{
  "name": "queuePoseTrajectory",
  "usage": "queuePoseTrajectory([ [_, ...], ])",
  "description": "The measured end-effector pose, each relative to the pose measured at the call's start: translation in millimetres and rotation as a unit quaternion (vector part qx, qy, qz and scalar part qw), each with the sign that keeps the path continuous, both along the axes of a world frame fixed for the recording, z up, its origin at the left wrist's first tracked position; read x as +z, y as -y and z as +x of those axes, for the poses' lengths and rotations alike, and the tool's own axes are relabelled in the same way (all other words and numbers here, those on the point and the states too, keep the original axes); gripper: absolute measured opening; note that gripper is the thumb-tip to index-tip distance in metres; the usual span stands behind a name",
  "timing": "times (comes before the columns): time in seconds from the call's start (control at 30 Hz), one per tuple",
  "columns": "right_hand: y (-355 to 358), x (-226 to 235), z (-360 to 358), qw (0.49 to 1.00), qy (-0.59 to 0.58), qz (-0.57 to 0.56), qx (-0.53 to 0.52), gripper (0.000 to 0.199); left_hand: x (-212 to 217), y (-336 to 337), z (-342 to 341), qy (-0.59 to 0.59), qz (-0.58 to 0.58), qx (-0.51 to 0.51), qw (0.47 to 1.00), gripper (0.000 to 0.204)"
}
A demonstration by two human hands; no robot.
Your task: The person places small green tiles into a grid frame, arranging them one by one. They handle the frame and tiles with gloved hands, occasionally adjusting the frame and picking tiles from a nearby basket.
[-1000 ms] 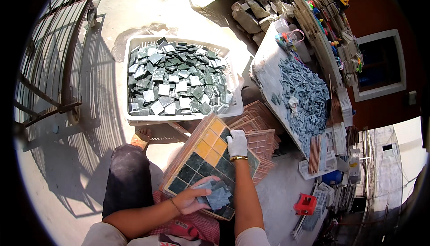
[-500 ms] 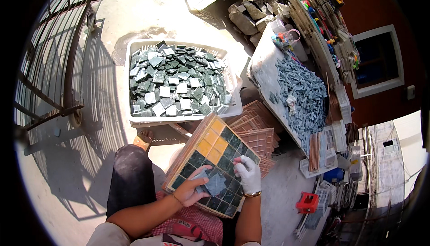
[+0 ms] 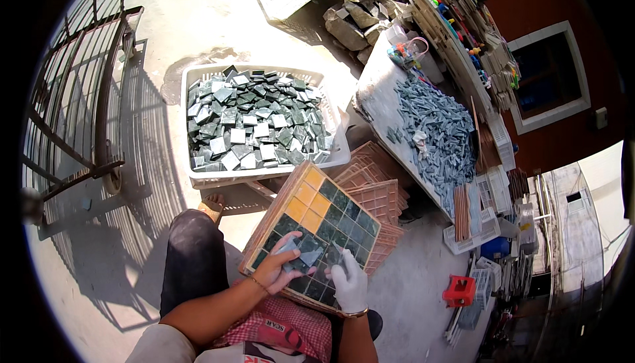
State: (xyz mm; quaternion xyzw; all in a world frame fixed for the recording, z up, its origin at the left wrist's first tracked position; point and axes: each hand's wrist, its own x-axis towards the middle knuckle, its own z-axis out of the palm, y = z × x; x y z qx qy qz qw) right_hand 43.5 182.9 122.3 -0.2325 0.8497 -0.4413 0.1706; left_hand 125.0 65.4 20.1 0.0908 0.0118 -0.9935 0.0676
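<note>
A wooden tray (image 3: 249,249) with square cells lies tilted across my lap. Dark green stone tiles (image 3: 335,216) fill most of its cells, while several toward the far corner show a yellow base (image 3: 309,196). My bare left hand (image 3: 276,272) is over the tray's near left part, its fingers closed around a few grey-green stone tiles (image 3: 307,252). On the right side of the tray is my right hand (image 3: 348,283) in a white glove, fingertips bare and drawn together low over the tiles. Whatever lies between those fingertips is too small to make out.
A white plastic basket (image 3: 264,173) heaped with loose square tiles (image 3: 254,121) stands beyond the tray. Right of it, a board (image 3: 377,92) carries a pile of narrow stone pieces (image 3: 436,131). Empty gridded trays (image 3: 374,194) are stacked beside my lap. A metal rack (image 3: 79,92) stands left.
My right hand has moved down and toward me, from the tray's right edge to cells nearer my left hand. My left hand still holds its tiles and has shifted slightly.
</note>
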Motion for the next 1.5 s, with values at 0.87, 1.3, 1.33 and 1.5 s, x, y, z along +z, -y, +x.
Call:
queuePoseTrajectory([
  [0.87, 61.0, -93.7, -124.4, 0.946, -0.212, 0.202, 0.142, 0.032, 7.8, -11.0, -1.2, -0.02, 0.044, -0.106, 0.993, 0.046],
  [1.3, 4.8, -7.2, -23.3, 0.916, -0.282, 0.151, 0.24, 0.054, 5.4, -5.6, 2.7, -0.019, -0.059, -0.068, 0.996, 0.053],
  [1.33, -0.1, -8.2, -21.9, 0.94, -0.236, 0.147, 0.2, 0.055, 6.8, -6.3, 3.5, -0.028, -0.063, -0.079, 0.994, 0.053],
  [1.5, -10.5, -1.3, -20.3, 0.981, -0.097, 0.128, 0.111, 0.055, 7.1, -9.7, 5.9, -0.041, -0.08, -0.117, 0.989, 0.051],
])
